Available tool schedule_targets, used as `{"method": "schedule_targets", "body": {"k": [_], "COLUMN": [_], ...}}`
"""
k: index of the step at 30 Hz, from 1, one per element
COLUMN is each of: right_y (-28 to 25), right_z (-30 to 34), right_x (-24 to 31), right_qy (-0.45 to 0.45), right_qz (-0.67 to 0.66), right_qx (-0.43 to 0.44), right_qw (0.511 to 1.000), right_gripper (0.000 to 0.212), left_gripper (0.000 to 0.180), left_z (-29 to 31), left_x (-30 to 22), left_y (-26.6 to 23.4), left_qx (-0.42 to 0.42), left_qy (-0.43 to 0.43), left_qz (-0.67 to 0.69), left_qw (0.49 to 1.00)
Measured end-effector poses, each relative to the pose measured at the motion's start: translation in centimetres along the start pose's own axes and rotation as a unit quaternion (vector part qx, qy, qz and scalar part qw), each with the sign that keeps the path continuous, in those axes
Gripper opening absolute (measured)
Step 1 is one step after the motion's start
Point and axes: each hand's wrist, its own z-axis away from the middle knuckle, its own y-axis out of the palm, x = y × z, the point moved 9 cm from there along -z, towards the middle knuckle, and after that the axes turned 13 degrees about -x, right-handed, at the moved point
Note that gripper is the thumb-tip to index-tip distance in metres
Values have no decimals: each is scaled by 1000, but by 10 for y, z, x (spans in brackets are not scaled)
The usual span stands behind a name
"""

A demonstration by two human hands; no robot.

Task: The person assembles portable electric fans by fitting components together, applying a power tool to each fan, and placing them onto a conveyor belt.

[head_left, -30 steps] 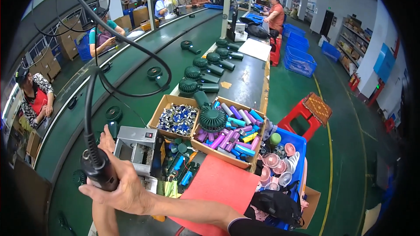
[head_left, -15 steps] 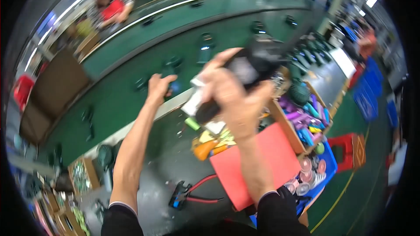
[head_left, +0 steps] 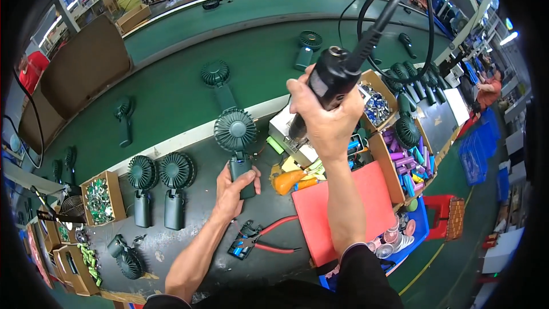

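Left fingers (head_left: 257, 183) clasp one green fan (head_left: 235, 130), right fingers (head_left: 297, 88) one black corded tool (head_left: 334, 80), near one red mat (head_left: 311, 217).

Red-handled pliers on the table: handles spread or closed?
Spread: the red handles angle apart toward their ends, with bare dark tabletop showing between them.

Pliers (head_left: 278, 224) lie on the table (head_left: 197, 194) (mat (head_left: 311, 217) at right)

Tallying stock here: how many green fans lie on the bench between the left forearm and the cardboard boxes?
3: a left fan and a right fan side by side, and a bent fan below them in the picture. None there looks hidden.
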Motion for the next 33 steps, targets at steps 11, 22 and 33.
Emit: {"method": "schedule_targets", "body": {"k": [11, 22, 33], "right_y": [10, 45, 49], "right_z": [5, 52, 55], "right_x": [-29, -5, -9], "right_qy": [148, 7, 16], "right_qz": [-220, -232, -228], "right_qx": [-36, 65, 57], "right_qw": [963, 970, 972], "right_gripper": [21, 51, 52], "left_gripper": [28, 31, 36], "left_z": [-11, -4, -4], "left_x": [1, 6, 6], "left_y": [-1, 2, 2], "left_qx": [36, 35, 33], "left_qy": [-27, -52, -62], "left_qz": [14, -46, -35], "left_qw": [999, 997, 997]}}
